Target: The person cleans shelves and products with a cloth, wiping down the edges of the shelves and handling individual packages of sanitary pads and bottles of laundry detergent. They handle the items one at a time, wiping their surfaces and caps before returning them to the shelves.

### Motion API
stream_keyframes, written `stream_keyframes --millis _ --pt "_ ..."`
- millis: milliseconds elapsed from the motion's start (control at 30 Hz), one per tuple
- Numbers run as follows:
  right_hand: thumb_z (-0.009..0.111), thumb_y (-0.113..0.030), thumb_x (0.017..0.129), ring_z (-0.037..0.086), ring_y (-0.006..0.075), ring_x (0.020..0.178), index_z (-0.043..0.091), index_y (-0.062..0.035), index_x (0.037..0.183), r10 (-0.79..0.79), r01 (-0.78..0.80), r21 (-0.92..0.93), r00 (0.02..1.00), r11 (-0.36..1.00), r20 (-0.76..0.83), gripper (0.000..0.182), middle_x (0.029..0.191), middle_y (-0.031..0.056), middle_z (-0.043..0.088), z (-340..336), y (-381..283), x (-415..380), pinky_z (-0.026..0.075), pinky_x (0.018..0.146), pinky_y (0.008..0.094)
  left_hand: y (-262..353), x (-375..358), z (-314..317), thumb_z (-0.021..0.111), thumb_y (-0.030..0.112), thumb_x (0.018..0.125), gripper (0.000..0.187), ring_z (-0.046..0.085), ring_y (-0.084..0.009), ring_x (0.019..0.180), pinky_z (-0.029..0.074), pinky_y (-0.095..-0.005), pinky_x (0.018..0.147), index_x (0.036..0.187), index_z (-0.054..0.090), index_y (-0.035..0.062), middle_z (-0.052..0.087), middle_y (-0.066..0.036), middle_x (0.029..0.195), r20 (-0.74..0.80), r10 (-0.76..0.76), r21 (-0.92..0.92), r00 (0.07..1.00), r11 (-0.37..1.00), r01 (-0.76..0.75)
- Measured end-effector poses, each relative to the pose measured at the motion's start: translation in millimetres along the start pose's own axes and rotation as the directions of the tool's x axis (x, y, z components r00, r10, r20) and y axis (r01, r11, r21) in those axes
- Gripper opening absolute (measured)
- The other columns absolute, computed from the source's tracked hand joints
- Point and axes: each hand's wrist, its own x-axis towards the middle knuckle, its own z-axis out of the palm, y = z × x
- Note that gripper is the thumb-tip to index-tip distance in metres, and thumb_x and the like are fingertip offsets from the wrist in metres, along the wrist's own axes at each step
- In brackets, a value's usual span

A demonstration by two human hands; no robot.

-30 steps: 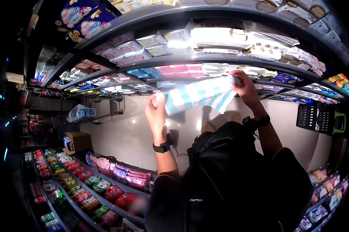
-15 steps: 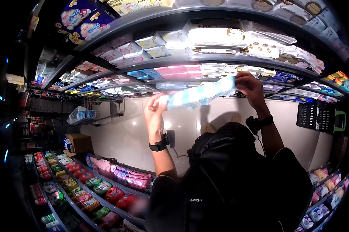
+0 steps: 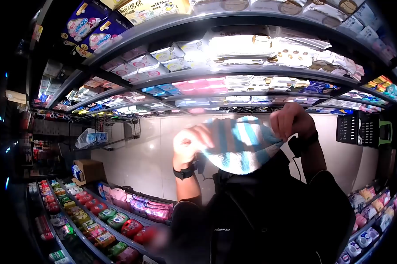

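Note:
A blue-and-white striped cloth (image 3: 240, 145) hangs between my two hands, spread out and sagging in the middle close to my body. My left hand (image 3: 192, 141) pinches its left edge, a little blurred. At the right, my right hand (image 3: 291, 121) grips the cloth's other end between thumb and fingers. Both wrists carry black straps. Part of the cloth's top is in shade, and its lower edge looks fluffy.
Tall shelves (image 3: 198, 72) of packaged goods run across in front of me. Bottles and bags line a lower shelf (image 3: 119, 220) behind at left. A wire cart (image 3: 108, 132) and a cardboard box (image 3: 90, 170) stand left; black crates (image 3: 358, 130) stand right.
The cloth has come down and nearer to my body, going from a narrow stretched strip to a wider, drooping spread. Both hands have lowered and moved closer together.

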Motion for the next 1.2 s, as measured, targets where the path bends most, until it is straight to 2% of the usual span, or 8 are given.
stream_keyframes --millis 200,400,533,633,700,767,967,1200 --pt "0.076 0.002 0.068 0.051 0.0201 0.092 0.070 -0.0056 0.083 -0.161 -0.023 -0.693 0.967 0.720 -0.199 0.017 0.084 0.0013 0.067 28 41 36 0.044 0.082 0.0316 -33 35 64 0.067 0.004 0.084 0.009 0.049 -0.0340 0.122 0.041 -0.0426 0.100 0.091 0.061 0.0031 0.048 -0.020 0.133 0.006 -0.032 0.273 0.999 0.962 0.029" --pt "0.074 0.002 0.066 0.053 0.0241 0.090 0.068 -0.0056 0.088 -0.514 -0.176 -0.947 0.805 0.269 -0.296 0.024 0.089 0.0057 0.061 42 61 41 0.045 0.079 0.0343 -45 35 68 0.065 0.004 0.085 0.008 0.060 -0.0274 0.102 0.047 -0.0350 0.086 0.091 0.062 -0.0008 0.061 -0.018 0.115 -0.093 -0.169 0.395 0.981 0.898 0.192" --pt "0.069 -0.001 0.078 0.057 0.0216 0.095 0.052 -0.0034 0.115 -0.404 -0.128 -0.743 0.772 0.657 -0.490 0.041 0.104 0.0111 0.058 18 100 16 0.047 0.083 0.0309 -40 43 66 0.063 0.003 0.085 0.005 0.063 -0.0250 0.089 0.049 -0.0339 0.081 0.086 0.063 -0.0018 0.066 -0.013 0.094 -0.068 -0.071 0.526 0.995 0.845 0.097" --pt "0.050 -0.007 0.094 0.054 0.0169 0.094 0.047 -0.0006 0.117 0.017 -0.020 0.003 0.740 1.000 -0.672 0.025 0.101 0.0106 0.055 8 119 -4 0.044 0.090 0.0310 -43 43 60 0.063 0.003 0.087 0.007 0.061 -0.0216 0.087 0.049 -0.0319 0.079 0.092 0.061 -0.0009 0.064 -0.012 0.092 -0.191 0.022 0.465 0.981 0.883 0.071" --pt "0.047 -0.016 0.101 0.056 0.0204 0.107 0.051 -0.0001 0.124 -0.148 -0.086 -0.588 0.930 0.804 -0.337 0.028 0.117 0.0118 0.059 -10 118 -19 0.044 0.096 0.0334 -37 40 61 0.060 0.002 0.091 0.009 0.058 -0.0144 0.085 0.048 -0.0271 0.077 0.099 0.057 -0.0002 0.062 -0.009 0.092 -0.420 0.004 0.309 0.908 0.941 0.139" --pt "0.057 -0.007 0.093 0.059 0.0157 0.104 0.062 -0.0019 0.113 0.167 -0.304 -0.131 0.778 0.943 -0.606 0.022 0.108 0.0057 0.064 -11 148 -43 0.048 0.090 0.0325 -35 42 52 0.061 0.002 0.091 0.011 0.055 -0.0083 0.083 0.047 -0.0224 0.074 0.101 0.054 0.0014 0.060 -0.006 0.092 -0.483 -0.009 0.300 0.876 0.938 0.175" --pt "0.059 -0.010 0.094 0.054 0.0158 0.111 0.050 -0.0022 0.131 0.255 -0.414 -0.264 0.841 0.871 -0.477 0.040 0.124 0.0080 0.057 -2 165 -35 0.045 0.094 0.0310 -43 45 44 0.063 0.003 0.090 0.011 0.053 -0.0052 0.079 0.043 -0.0194 0.071 0.097 0.054 0.0025 0.059 -0.002 0.089 -0.495 -0.225 0.053 0.839 0.956 0.288" --pt "0.062 -0.010 0.092 0.048 0.0159 0.120 0.041 -0.0032 0.139 0.321 -0.452 -0.332 0.867 0.828 -0.380 0.052 0.130 0.0068 0.052 -51 246 -93 0.040 0.103 0.0305 -71 44 37 0.064 0.007 0.089 0.014 0.056 -0.0114 0.081 0.045 -0.0258 0.072 0.099 0.057 -0.0007 0.061 -0.009 0.088 -0.384 0.012 0.631 0.923 0.734 0.252"
